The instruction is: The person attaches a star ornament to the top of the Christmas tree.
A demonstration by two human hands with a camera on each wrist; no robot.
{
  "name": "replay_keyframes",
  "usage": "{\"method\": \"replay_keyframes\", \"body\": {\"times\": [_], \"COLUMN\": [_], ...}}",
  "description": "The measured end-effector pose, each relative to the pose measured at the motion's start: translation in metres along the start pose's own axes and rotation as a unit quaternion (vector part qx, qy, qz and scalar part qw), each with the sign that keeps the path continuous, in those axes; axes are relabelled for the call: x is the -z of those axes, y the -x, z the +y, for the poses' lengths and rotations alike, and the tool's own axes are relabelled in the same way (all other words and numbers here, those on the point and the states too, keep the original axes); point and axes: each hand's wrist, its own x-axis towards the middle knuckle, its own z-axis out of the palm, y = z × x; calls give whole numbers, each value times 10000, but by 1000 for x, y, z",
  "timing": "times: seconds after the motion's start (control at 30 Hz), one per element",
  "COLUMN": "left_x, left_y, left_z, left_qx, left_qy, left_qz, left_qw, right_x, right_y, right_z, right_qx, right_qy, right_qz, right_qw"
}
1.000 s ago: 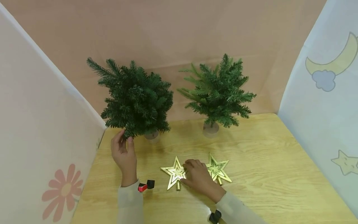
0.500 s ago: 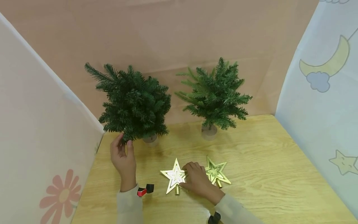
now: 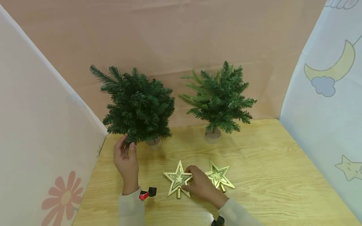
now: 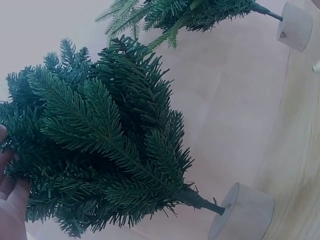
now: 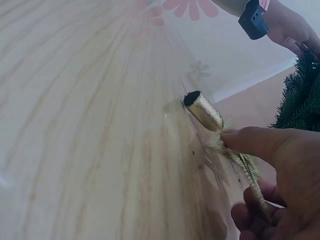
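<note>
My left hand (image 3: 126,163) holds the lower front branches of the fuller green artificial Christmas tree (image 3: 138,106), thumb and fingers on either side of a branch tip. In the left wrist view some fingers (image 4: 17,197) vanish among the needles. With thumb and fingers, my right hand (image 3: 200,185) pinches the right side of a gold star tree topper (image 3: 179,179). Its hollow stem (image 5: 206,112) stands tilted just off the tabletop in the right wrist view. Right beside that hand lies a second gold star topper (image 3: 217,175), partly overlapped by the hand.
A sparser Christmas tree (image 3: 223,100) stands at the back right on a round wooden base (image 3: 212,136). The held tree has a similar base (image 4: 245,215). Patterned white cloths (image 3: 325,125) border the wooden table (image 3: 268,169) at the sides, and a plain pinkish cloth (image 3: 169,37) hangs behind.
The star topper in my right hand has tilted, its bright glare giving way to a duller gold. My left hand stays at the branches. The head view has shifted slightly.
</note>
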Motion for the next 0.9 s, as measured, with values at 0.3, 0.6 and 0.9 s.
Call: {"method": "replay_keyframes", "body": {"times": [0.3, 0.6, 0.9], "left_x": [1, 1, 3], "left_y": [-1, 0, -2], "left_z": [1, 2, 4], "left_qx": [35, 83, -198], "left_qy": [17, 86, -286], "left_qz": [-20, 10, -249], "left_qw": [10000, 9999, 9991], "right_x": [0, 8, 9], "right_y": [0, 3, 4], "right_z": [2, 3, 3], "right_qx": [-31, -420, -559], "right_qy": [-1524, -2216, -2570], "right_qz": [102, 84, 184], "right_qw": [9883, 9742, 9646]}}
